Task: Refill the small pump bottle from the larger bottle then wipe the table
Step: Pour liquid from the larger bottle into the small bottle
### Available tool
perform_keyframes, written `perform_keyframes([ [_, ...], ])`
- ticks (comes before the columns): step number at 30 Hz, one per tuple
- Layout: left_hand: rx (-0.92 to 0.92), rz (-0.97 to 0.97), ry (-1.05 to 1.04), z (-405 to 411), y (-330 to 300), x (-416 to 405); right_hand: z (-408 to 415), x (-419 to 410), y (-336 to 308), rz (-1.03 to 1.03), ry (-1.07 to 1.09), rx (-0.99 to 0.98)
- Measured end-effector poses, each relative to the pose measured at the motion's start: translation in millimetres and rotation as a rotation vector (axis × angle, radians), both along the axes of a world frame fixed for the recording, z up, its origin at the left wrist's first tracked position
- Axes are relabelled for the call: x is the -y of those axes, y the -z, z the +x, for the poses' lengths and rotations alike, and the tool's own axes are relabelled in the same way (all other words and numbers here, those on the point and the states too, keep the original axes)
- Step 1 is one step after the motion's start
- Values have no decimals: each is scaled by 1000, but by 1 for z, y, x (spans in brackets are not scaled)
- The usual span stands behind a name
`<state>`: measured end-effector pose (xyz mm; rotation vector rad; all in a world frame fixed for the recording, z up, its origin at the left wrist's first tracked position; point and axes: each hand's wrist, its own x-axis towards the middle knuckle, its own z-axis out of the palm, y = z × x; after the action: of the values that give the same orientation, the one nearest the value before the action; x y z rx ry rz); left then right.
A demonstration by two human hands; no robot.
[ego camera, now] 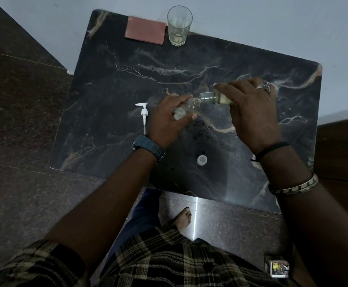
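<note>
So both hands are over the middle of the dark marble surface (111,83). The left hand (166,119) has its grip wrapped around the small pump bottle (186,109), clear plastic, tilted with its open neck pointing up and to the right. The right hand (251,108) is clamped on the larger bottle (212,98), which is tipped over nearly flat so its mouth meets the small bottle's neck. You can see pale yellowish liquid inside the larger one near its shoulder. Honestly the light is dim, so I can't tell whether anything is actually flowing between the two.

The white pump head (144,112) with its dip tube lies flat on the surface just left of the left hand, not touching it. A small white cap (202,160) sits open-side up nearer the person, between the two forearms. At the far edge, a drinking glass (179,25) stands upright with a little pale liquid at the bottom, and a reddish-pink folded cloth (145,30) lies just left of it.

There's a watch on the left wrist, and a ring, a black thread and a bangle on the right side.
</note>
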<state>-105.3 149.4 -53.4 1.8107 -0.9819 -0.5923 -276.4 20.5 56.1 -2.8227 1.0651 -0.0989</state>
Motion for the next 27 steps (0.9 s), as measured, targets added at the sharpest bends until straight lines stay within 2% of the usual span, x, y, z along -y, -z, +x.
perform_keyframes([
  [27,-43,14,9,2,-1,-2,4,0,-5,-14,-28,-4],
])
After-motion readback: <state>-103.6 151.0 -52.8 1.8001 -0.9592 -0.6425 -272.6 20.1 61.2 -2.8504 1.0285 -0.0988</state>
